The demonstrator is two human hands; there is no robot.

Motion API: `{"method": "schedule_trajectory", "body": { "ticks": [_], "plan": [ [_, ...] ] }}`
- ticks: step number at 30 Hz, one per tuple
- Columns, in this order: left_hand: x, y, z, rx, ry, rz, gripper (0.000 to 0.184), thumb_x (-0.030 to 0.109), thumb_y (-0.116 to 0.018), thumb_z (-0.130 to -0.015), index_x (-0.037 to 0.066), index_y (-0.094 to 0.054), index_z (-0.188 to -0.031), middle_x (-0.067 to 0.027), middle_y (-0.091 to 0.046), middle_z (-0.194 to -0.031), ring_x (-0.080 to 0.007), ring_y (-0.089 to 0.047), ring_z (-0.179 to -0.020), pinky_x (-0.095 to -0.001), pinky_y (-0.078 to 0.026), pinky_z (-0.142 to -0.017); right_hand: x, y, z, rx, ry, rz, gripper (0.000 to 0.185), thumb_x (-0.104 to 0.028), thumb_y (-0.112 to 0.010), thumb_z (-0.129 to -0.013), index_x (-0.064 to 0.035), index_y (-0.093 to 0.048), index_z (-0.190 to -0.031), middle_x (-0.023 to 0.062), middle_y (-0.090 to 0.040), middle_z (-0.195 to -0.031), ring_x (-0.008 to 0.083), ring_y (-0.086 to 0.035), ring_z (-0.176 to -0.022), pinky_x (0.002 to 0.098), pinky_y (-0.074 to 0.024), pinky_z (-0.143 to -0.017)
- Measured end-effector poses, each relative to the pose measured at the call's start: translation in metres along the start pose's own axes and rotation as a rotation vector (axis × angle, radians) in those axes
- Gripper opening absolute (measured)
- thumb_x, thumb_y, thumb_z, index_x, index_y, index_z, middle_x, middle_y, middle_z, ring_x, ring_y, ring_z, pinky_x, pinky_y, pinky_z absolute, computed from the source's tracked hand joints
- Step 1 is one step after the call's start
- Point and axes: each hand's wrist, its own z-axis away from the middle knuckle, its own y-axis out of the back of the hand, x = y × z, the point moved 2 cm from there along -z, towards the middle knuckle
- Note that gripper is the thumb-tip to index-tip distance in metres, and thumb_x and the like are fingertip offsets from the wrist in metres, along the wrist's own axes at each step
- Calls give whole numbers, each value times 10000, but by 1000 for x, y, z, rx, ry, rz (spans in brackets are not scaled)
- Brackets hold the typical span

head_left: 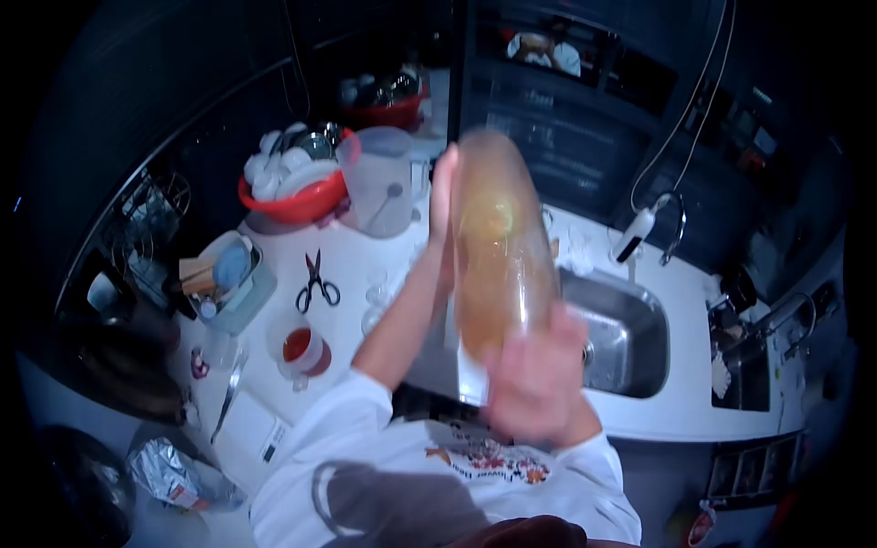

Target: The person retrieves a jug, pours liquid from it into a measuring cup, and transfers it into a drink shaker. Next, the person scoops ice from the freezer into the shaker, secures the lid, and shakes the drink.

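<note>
A large clear jar (502,247), partly filled with cloudy amber liquid, is held up in front of me, its long side running away from my body. My left hand (444,205) grips its left side near the far end; most of those fingers are hidden behind it. At the near end, my right hand (541,379) is closed against the jar, smeared by motion. Below and to the left on the white counter (365,274) are black-and-red scissors (316,283) and a clear measuring cup (306,350) with red-orange liquid.
A red basin (297,203) of dishes and a translucent pitcher (379,187) stand at the back left. Nearby are a utensil tub (247,297) and a white kitchen scale (247,429). A steel sink (630,338) and a faucet (678,228) lie to the right.
</note>
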Motion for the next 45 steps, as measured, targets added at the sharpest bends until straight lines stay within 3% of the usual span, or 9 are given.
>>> {"method": "schedule_trajectory", "body": {
  "ticks": [3,11,15,22,28,31,37,39,45],
  "plan": [
    [-11,-20,22,-2,-29,83,637,584,-400,-911,-2,-619,-1029,-155,-653,-864,-272,-654,-776,-390,-559,-689,-47,6,27,-19,184,-20,296,-193,-661,-780,-174,-612,-1071,55,-638,-1151,214,-601,-1079,508,-411,-967],
    [0,39,-30,-94,142,-9,606,534,-344,-939,15,-585,-1139,-169,-646,-961,-288,-654,-843,-412,-555,-720,8,-9,21,-114,-114,14,363,-229,-710,-694,-165,-610,-1037,65,-638,-1112,260,-614,-994,525,-427,-887],
    [-25,8,24,68,-27,71,656,552,-371,-916,-42,-596,-1075,-192,-638,-889,-314,-650,-782,-421,-550,-669,-42,1,42,62,290,35,202,-195,-699,-760,-252,-632,-941,-29,-660,-1034,141,-629,-947,440,-437,-858],
    [1,62,-49,-30,168,-84,606,518,-364,-937,-30,-598,-1046,-204,-652,-916,-311,-654,-794,-413,-553,-684,6,-13,22,-175,-338,17,316,-151,-657,-747,-144,-611,-1059,59,-644,-1104,287,-594,-1070,503,-430,-950],
    [-22,27,3,-194,-16,149,626,538,-364,-936,-17,-578,-1129,-196,-646,-972,-302,-652,-849,-414,-557,-713,15,-15,12,-144,-175,-44,245,-177,-631,-807,-150,-605,-1050,60,-633,-1151,252,-570,-1116,500,-434,-958],
    [-2,59,-44,-114,202,10,600,558,-349,-927,31,-605,-1054,-145,-656,-915,-274,-644,-815,-405,-540,-736,6,-14,14,-88,-179,-119,188,-192,-643,-785,-180,-592,-966,50,-636,-1143,242,-568,-1115,529,-428,-947],
    [-29,3,34,105,-47,-1,636,550,-367,-922,-21,-601,-1074,-183,-653,-926,-277,-661,-820,-389,-563,-695,-4,0,8,-59,-42,-43,173,-172,-625,-803,-151,-609,-975,74,-637,-1088,263,-609,-991,526,-436,-933],
    [-22,10,16,-172,51,135,641,549,-361,-922,-25,-601,-1075,-187,-654,-938,-282,-663,-825,-391,-565,-692,-2,2,7,-76,-6,-60,176,-142,-609,-798,-149,-611,-974,70,-647,-1051,250,-621,-965,513,-432,-939],
    [-6,38,-19,-83,127,-37,602,541,-346,-939,19,-599,-1100,-155,-658,-967,-264,-656,-849,-406,-555,-746,3,-3,1,-46,-245,-42,172,-114,-652,-702,-254,-560,-739,-31,-659,-945,170,-630,-863,467,-417,-887]
  ]
}}
